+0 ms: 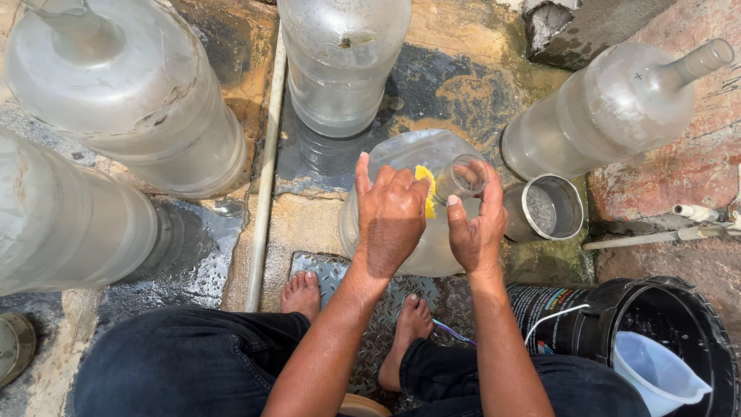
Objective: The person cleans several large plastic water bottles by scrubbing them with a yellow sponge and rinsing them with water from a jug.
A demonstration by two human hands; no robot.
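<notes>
left hand [390, 220]: flat on jug [421, 158] shoulder, fingers spread, pressing yellow sponge [425, 185] | right hand [475, 232]: curled round jug neck [463, 177], nearer the mouth | jug: upright between bare feet, axis running toward camera | metal cup [544, 208] just right of grip

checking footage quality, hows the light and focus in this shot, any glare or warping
Head view: hard sunlight from above, bright glare on the big clear bottles, such as the one at top left; left hand and right hand on the centre bottle are sharp; wide-lens warping bends the bottles at the edges; the black bucket interior sits in deep shadow.
</notes>
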